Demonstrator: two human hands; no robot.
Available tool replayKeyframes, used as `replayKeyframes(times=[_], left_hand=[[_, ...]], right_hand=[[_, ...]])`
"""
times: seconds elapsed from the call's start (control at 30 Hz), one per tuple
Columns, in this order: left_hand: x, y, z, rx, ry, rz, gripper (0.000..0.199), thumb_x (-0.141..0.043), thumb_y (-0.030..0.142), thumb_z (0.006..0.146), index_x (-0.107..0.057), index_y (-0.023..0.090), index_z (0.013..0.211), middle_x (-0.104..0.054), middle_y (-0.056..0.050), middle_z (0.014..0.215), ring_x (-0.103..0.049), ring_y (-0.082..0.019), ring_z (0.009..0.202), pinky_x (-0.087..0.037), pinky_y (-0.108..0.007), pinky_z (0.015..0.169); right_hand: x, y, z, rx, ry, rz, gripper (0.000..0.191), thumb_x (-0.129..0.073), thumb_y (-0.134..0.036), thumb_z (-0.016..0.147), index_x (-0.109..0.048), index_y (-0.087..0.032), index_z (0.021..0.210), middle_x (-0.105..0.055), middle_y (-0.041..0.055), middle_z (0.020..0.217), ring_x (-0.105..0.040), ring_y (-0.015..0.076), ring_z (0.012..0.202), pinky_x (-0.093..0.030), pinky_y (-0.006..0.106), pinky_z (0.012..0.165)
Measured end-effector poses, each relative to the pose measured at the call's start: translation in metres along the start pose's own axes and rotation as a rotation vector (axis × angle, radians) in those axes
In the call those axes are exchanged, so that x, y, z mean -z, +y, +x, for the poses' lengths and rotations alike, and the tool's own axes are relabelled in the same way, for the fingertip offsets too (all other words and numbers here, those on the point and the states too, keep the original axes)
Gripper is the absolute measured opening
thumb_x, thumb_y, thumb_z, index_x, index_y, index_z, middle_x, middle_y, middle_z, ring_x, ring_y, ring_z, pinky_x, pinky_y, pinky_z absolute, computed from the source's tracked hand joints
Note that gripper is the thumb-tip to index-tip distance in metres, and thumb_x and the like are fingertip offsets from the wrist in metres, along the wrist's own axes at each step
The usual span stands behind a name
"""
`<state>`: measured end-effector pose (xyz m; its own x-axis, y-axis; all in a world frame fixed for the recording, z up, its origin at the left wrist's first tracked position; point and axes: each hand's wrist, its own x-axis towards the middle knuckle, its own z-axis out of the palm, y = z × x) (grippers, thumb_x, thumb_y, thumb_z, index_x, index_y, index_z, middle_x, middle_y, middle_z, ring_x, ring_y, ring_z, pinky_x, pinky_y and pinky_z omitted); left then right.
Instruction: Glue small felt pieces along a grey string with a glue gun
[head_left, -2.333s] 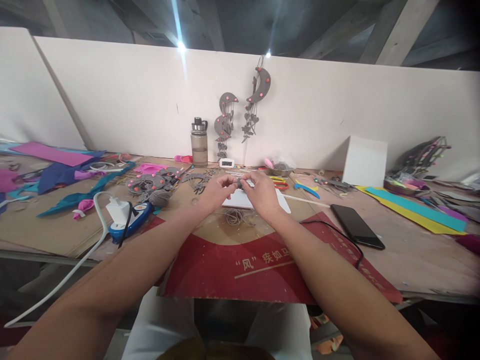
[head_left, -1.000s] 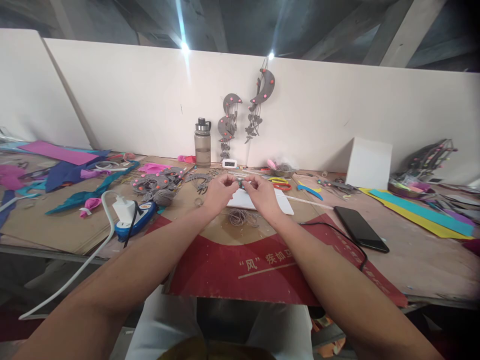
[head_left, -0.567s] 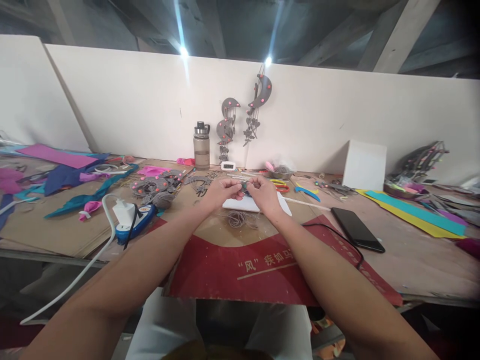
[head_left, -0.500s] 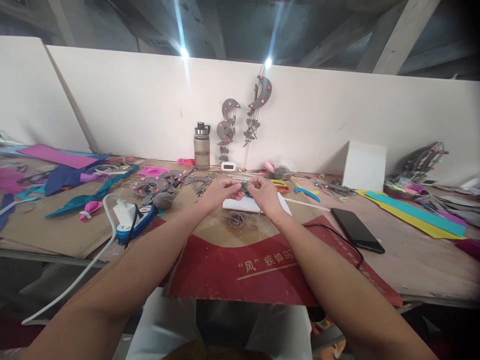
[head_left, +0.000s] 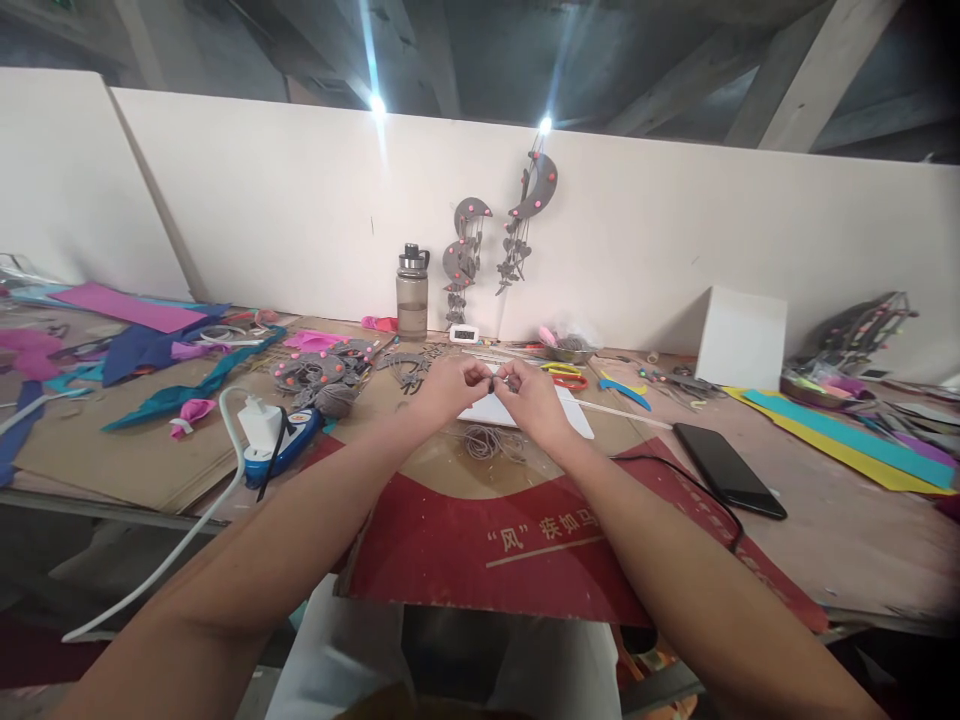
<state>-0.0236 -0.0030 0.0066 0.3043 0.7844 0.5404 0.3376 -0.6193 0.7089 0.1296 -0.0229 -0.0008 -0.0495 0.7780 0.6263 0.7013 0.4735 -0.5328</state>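
Observation:
Over a white board [head_left: 576, 414] on the table, my left hand [head_left: 454, 386] and my right hand [head_left: 531, 396] meet with fingertips pinched. Between them is a small dark grey piece [head_left: 491, 384], partly covered by the fingers; its exact kind is too small to make out. Just below the hands lies a loose coil of grey cord [head_left: 484, 442], on brown and red cardboard [head_left: 480, 550]. Scissors with red and yellow handles [head_left: 568, 377] rest right behind my right hand.
A phone [head_left: 727, 470] with a black cable lies to the right. On the left sit a blue power strip [head_left: 283, 448] and grey felt pieces with pink dots [head_left: 322, 370]. A water bottle [head_left: 412, 300] stands at the back, beside hanging grey moon ornaments [head_left: 537, 186].
Both hands stay close together, but the fingers have shifted around the small piece, and less of it shows. The whole view has moved slightly, so everything appears a little further right.

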Motion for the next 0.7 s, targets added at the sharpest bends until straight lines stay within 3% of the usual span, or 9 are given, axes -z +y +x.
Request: replayKeyframes(times=[0.13,0.23,0.4,0.7], left_hand=[[-0.002,-0.006,0.001,-0.102,0.053,0.229,0.008,-0.057,0.016,0.067,-0.064,0.019,0.068,-0.061,0.0,0.063,-0.049,-0.011,0.057,-0.036,-0.022,0.056],[-0.004,-0.011,0.0,-0.098,0.092,0.282,0.007,-0.055,0.018,0.068,-0.061,0.019,0.067,-0.06,0.0,0.063,-0.049,-0.011,0.057,-0.037,-0.022,0.057],[0.0,-0.014,0.001,0.095,0.116,0.116,0.006,-0.053,0.02,0.068,-0.059,0.018,0.068,-0.055,0.004,0.055,-0.05,-0.009,0.045,-0.036,-0.021,0.047],[0.002,-0.017,0.005,0.261,0.145,-0.174,0.006,-0.052,0.018,0.066,-0.058,0.016,0.067,-0.058,0.002,0.05,-0.055,-0.01,0.042,-0.041,-0.021,0.046]], right_hand=[[-0.003,0.003,-0.002,0.017,-0.045,0.032,0.013,-0.05,-0.028,0.079,-0.058,-0.018,0.077,-0.047,-0.0029,0.06,-0.041,0.0124,0.058,-0.03,0.025,0.058],[-0.003,0.004,-0.002,0.005,-0.057,0.086,0.016,-0.048,-0.029,0.081,-0.059,-0.018,0.086,-0.05,-0.002,0.064,-0.045,0.0132,0.061,-0.034,0.026,0.061],[-0.001,-0.001,-0.004,-0.013,-0.076,0.148,0.028,-0.045,-0.032,0.085,-0.053,-0.016,0.106,-0.056,0.0012,0.077,-0.051,0.0151,0.071,-0.039,0.028,0.068],[-0.004,-0.009,-0.007,-0.03,-0.026,0.16,0.019,-0.051,-0.027,0.08,-0.055,-0.018,0.096,-0.051,-0.0012,0.07,-0.048,0.0138,0.064,-0.039,0.027,0.064]])
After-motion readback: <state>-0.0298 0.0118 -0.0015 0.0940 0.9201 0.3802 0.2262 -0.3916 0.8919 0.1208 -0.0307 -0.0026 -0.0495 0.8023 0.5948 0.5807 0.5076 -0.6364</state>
